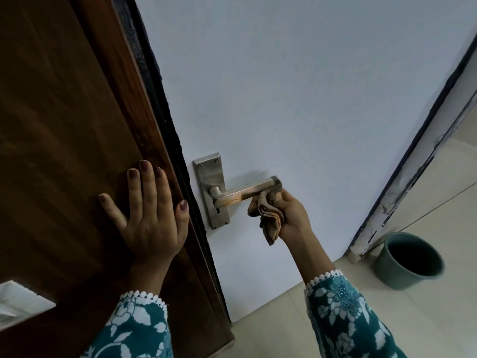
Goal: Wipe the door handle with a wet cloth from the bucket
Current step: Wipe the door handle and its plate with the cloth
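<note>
The left hand is laid flat, fingers spread, on the brown wooden door, nothing held. The right hand is closed around a folded tan cloth, which is pressed against the underside of the metal door handle near its right end. The handle is mounted on a steel backplate on the white surface. A green bucket is seen on the tiled floor, right. No readable writing or brand is seen.

Cloth covers underside of door handle near its tip. Right hand fingers hidden behind cloth. Bucket interior too dark; contents indeterminate.
</note>
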{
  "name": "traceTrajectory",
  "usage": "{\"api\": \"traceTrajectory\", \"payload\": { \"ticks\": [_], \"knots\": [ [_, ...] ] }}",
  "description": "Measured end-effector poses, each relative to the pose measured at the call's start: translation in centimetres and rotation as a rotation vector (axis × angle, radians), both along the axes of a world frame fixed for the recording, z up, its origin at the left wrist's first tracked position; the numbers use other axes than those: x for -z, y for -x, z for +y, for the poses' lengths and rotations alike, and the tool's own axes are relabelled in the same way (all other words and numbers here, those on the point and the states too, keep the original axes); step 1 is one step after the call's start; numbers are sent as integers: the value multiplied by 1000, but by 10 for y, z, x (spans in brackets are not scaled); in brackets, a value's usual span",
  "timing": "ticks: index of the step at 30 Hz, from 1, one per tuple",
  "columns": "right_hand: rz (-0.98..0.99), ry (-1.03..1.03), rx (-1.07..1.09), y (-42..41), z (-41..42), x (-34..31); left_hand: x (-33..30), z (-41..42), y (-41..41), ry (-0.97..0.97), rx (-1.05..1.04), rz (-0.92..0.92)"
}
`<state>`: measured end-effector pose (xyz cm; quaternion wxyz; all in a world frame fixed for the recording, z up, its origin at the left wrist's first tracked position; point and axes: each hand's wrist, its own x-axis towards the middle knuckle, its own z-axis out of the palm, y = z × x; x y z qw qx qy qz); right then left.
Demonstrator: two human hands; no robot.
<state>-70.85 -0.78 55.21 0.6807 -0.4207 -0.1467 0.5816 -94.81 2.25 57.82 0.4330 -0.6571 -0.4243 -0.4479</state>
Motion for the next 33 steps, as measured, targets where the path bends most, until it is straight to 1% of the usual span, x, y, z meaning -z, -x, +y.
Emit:
{"api": "traceTrajectory", "payload": {
  "ticks": [2, 3, 5, 7, 8, 9, 10, 12, 15, 22, 25, 28, 30, 33],
  "knots": [
    [-197, -40, 94, -5, 0, -1, 0, 0, 0, -1, 1, 0],
    [-349, -57, 133, -7, -1, -3, 0, 0, 0, -2, 2, 0],
    [-709, -98, 204, -11, -4, -5, 0, 1, -1, -7, 5, -4],
    [-1151, -156, 276, -11, -5, -12, 0, 1, -2, -9, 6, -2],
    [-1364, -200, 313, -10, -4, -16, 0, 1, -2, -9, 6, 0],
    [-1531, -265, 346, -6, -2, -18, 0, 0, -2, -8, 6, 1],
    [-1653, -325, 360, -3, -1, -19, 0, 0, -2, -5, 4, -1],
    [-1804, -377, 354, 2, 0, -20, 0, -1, -1, 1, 7, -5],
    [-1844, -394, 342, -5, 0, -19, -1, -1, -1, 5, 6, -7],
    [-1778, -382, 345, -12, 0, -21, -1, 0, 0, 6, 2, -6],
    [-1649, -243, 379, -14, -5, -16, -2, -1, 0, 26, 16, -10],
    [-1451, -139, 498, -3, -22, -4, -1, -1, 0, 40, 33, -23],
    [-1407, -168, 538, 18, -36, 5, -2, -1, 0, 43, 37, -25],
    [-1405, -352, 447, 59, -49, 16, -2, -1, 0, 39, 46, -25]
  ]
}}
